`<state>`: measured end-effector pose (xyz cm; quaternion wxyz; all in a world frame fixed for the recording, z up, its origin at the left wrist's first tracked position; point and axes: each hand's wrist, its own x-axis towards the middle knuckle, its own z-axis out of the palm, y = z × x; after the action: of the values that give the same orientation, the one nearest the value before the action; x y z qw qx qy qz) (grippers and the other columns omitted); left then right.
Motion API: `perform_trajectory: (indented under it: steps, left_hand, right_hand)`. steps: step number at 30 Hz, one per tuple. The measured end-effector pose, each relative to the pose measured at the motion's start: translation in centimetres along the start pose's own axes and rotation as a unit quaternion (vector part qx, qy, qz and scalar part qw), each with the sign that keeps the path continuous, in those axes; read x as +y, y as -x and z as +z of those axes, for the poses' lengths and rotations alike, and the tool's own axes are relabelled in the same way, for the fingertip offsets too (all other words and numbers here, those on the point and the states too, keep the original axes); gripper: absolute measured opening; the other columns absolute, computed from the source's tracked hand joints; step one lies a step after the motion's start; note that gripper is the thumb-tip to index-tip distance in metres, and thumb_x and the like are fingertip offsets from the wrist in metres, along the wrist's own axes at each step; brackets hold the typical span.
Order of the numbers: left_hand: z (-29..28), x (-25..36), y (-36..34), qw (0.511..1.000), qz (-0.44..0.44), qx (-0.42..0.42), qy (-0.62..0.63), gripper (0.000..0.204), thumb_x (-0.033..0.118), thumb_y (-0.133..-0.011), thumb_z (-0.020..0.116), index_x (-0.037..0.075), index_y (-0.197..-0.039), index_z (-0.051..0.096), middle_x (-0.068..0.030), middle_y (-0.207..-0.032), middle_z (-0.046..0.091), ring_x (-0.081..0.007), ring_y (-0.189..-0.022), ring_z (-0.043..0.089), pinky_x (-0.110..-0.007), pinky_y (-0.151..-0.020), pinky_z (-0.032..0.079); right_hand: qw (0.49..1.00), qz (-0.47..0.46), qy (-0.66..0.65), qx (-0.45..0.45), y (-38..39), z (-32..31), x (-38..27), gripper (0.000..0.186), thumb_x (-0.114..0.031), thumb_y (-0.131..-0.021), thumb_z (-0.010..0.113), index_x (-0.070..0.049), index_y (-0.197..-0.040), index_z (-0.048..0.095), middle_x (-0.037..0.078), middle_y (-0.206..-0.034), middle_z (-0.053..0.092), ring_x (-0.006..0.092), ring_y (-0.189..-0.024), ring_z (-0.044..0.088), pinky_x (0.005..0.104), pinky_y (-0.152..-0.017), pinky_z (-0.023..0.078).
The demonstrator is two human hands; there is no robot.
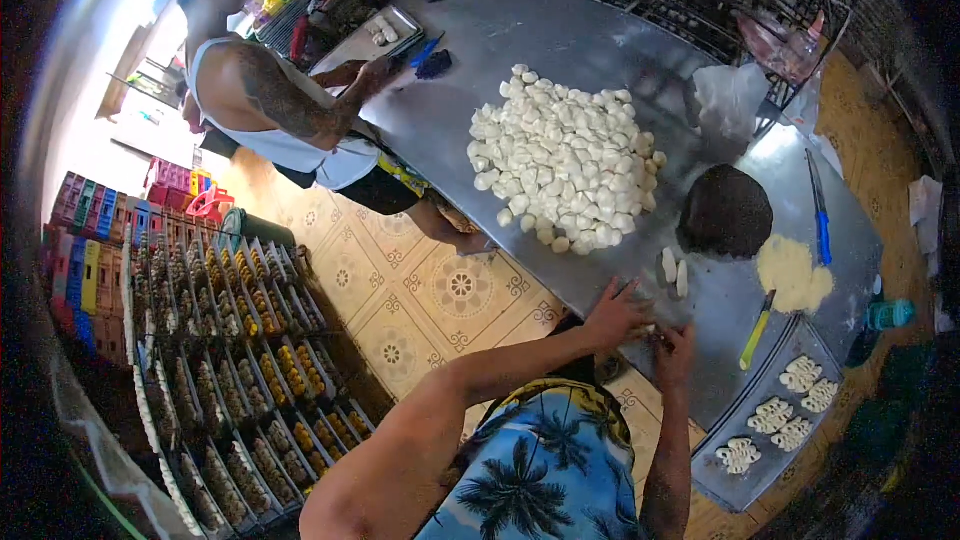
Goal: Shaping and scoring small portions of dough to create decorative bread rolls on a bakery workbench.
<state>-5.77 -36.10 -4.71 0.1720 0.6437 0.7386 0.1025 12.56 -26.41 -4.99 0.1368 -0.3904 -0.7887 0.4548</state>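
Observation:
My left hand [617, 314] is at the near table edge with its fingers partly bent. Close beside it is my right hand [675, 350], its fingers curled inward. Between them a small pale bit shows, too hidden to name. Just beyond my hands lie two smooth white dough pieces [682, 278]. A big heap of white dough pieces [565, 160] covers the middle of the table. To its right sits a dark brown mound [725, 212], with a pale yellow crumbly pile [795, 275] beside it.
On the metal table [500, 15] lie a green-handled knife [757, 335] and a blue-handled knife [822, 225]. A tray [715, 485] at right holds several patterned dough pieces. At far left a person [250, 90] stands by another tray [400, 25]. Loaded racks [230, 340] stand lower left.

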Motion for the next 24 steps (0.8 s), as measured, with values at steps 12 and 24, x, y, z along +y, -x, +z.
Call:
perform_trajectory:
  steps: [12,24]
  left_hand:
    - [0.1,-1.3,0.3,0.997,0.006,0.000,0.076,0.043,0.042,-0.097,0.066,0.025,-0.137,0.068,-0.0019,-0.153,0.057,-0.0371,-0.152,0.034,-0.068,-0.123,0.019]
    - [-3.0,-1.6,4.3,0.984,0.013,0.050,0.173,0.046,0.016,-0.096,0.069,0.007,-0.140,0.062,-0.0141,-0.148,0.060,-0.0430,-0.146,0.042,-0.059,-0.122,0.029]
  right_hand:
    - [0.963,-0.201,0.168,0.069,0.7,0.9,-2.7,0.030,-0.012,-0.098,0.067,-0.002,-0.126,0.071,0.022,-0.128,0.068,0.0424,-0.112,0.062,0.0514,-0.097,0.051]
    - [0.972,-0.075,0.069,0.211,-4.8,2.8,-4.8,0.018,-0.009,-0.092,0.075,-0.001,-0.106,0.070,0.017,-0.099,0.069,0.0379,-0.091,0.065,0.0464,-0.078,0.051]
